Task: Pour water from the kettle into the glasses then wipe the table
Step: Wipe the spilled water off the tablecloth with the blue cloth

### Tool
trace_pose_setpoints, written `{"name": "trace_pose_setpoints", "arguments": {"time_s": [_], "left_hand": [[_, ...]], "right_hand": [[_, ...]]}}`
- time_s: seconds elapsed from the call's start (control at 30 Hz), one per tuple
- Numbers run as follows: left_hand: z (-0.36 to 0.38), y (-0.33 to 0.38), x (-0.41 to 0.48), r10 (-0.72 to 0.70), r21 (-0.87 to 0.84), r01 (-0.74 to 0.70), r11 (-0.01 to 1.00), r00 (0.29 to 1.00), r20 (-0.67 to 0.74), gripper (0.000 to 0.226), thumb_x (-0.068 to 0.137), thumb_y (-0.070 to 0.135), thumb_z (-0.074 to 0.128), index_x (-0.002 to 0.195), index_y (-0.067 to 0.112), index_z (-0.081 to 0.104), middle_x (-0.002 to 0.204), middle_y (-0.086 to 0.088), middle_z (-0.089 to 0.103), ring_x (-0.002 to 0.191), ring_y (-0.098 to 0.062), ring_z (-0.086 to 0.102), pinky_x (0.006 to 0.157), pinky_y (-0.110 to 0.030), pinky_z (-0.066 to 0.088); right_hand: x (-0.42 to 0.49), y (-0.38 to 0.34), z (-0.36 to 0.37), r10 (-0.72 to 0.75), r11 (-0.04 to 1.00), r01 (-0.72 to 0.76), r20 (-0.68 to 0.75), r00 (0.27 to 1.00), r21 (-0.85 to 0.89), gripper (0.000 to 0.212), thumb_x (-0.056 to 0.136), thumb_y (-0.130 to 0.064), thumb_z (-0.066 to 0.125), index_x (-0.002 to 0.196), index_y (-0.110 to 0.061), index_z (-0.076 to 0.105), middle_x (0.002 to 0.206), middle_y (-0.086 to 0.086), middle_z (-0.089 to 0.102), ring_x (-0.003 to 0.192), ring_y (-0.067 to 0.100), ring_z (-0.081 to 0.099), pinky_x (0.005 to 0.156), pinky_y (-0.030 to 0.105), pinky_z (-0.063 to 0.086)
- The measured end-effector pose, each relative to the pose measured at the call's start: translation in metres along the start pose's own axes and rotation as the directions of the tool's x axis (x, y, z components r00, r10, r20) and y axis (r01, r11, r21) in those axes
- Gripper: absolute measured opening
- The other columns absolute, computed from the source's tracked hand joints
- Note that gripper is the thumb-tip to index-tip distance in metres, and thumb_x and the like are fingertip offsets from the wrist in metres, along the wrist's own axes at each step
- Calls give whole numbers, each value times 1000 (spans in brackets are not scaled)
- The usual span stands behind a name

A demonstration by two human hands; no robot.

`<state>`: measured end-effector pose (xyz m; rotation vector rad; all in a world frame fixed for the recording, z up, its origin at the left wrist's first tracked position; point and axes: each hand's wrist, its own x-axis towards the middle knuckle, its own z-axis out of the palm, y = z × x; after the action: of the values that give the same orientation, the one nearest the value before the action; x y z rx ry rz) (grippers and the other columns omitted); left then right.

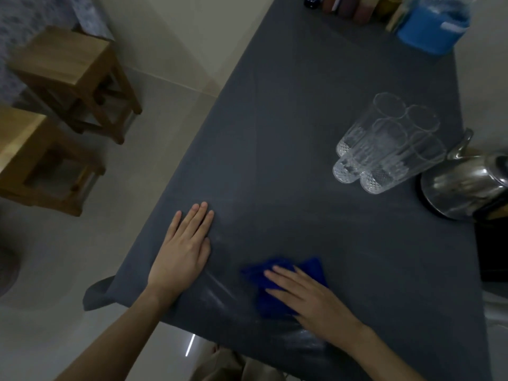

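Note:
A table (302,138) under a dark grey cloth fills the middle of the view. My right hand (310,301) presses flat on a blue cloth (277,276) near the table's front edge. My left hand (184,248) lies flat on the tabletop to the left of it, fingers together, holding nothing. Several clear glasses (384,144) stand clustered at the right. A steel kettle (467,185) sits just right of them on a dark base. Pale streaks show on the table around the cloth.
Two wooden stools (74,78) stand on the tiled floor left of the table. A blue-capped water jug (434,26) and several jars (354,6) line the table's far end. A black object (492,251) sits at the right edge.

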<state>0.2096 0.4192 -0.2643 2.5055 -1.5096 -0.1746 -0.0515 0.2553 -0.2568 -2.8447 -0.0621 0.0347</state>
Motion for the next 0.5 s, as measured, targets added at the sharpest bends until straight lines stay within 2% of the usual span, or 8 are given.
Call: {"name": "trace_pose_setpoints", "arguments": {"time_s": [0.07, 0.13, 0.17, 0.23, 0.27, 0.37, 0.43, 0.5], "left_hand": [[1, 0, 0, -1, -7, 1, 1000, 1000, -12, 53, 98, 31, 29, 148, 12, 31, 157, -6, 26, 147, -17, 16, 120, -41, 8], [2, 0, 0, 3, -18, -3, 1000, 1000, -22, 54, 98, 30, 29, 148, 11, 32, 156, -6, 27, 146, -17, 16, 120, -41, 9], [2, 0, 0, 5, -21, -5, 1000, 1000, -25, 54, 98, 30, 29, 147, 11, 32, 156, -6, 27, 146, -18, 17, 120, -41, 9], [2, 1, 0, 8, -16, -8, 1000, 1000, -28, 54, 97, 30, 29, 148, 10, 32, 156, -6, 27, 146, -17, 16, 120, -41, 9], [2, 1, 0, 10, -11, -10, 1000, 1000, -28, 54, 98, 30, 29, 148, 10, 31, 156, -7, 26, 146, -17, 16, 120, -41, 8], [3, 1, 0, 13, -19, -14, 1000, 999, -35, 54, 98, 30, 28, 148, 10, 31, 156, -7, 27, 146, -17, 15, 121, -40, 7], [2, 1, 0, 14, -20, -15, 1000, 999, -42, 53, 98, 29, 29, 147, 10, 32, 156, -7, 28, 146, -16, 16, 121, -40, 8], [2, 2, 0, 19, -16, -20, 1000, 999, -45, 53, 98, 28, 29, 147, 10, 32, 156, -8, 28, 146, -16, 16, 121, -40, 8]], "right_hand": [[-49, 25, -8, 129, 990, -130, -5, 992, -49, 73, 69, -6, 66, 137, -19, 46, 155, -1, 27, 141, 21, 30, 117, 36, 19], [-94, 51, -20, 345, 937, -348, -82, 935, -20, 58, 83, -14, 60, 139, -17, 44, 156, -4, 26, 138, 24, 35, 112, 41, 27], [-112, 62, -28, 440, 894, -447, -137, 888, -27, 45, 93, -23, 49, 137, -14, 47, 156, -4, 28, 137, 25, 38, 111, 43, 29], [-130, 76, -38, 611, 783, -622, -197, 767, 4, 46, 100, -36, 34, 131, -9, 54, 151, 0, 36, 134, 29, 41, 111, 43, 29], [-132, 79, -38, 676, 724, -689, -242, 696, 39, 44, 100, -33, 37, 129, -7, 56, 147, 3, 41, 133, 30, 42, 112, 41, 28], [-106, 71, -29, 795, 582, -790, -338, 503, 191, 35, 92, -4, 57, 127, -5, 58, 140, -1, 43, 132, 32, 41, 115, 26, 20], [-75, 56, -21, 791, 588, -773, -370, 488, 236, 37, 89, 1, 60, 125, -6, 60, 139, 2, 46, 131, 32, 43, 115, 29, 22], [-38, 32, -12, 759, 637, -733, -360, 543, 238, 38, 86, 1, 63, 123, -7, 61, 138, 9, 51, 130, 30, 44, 113, 35, 26]]}}
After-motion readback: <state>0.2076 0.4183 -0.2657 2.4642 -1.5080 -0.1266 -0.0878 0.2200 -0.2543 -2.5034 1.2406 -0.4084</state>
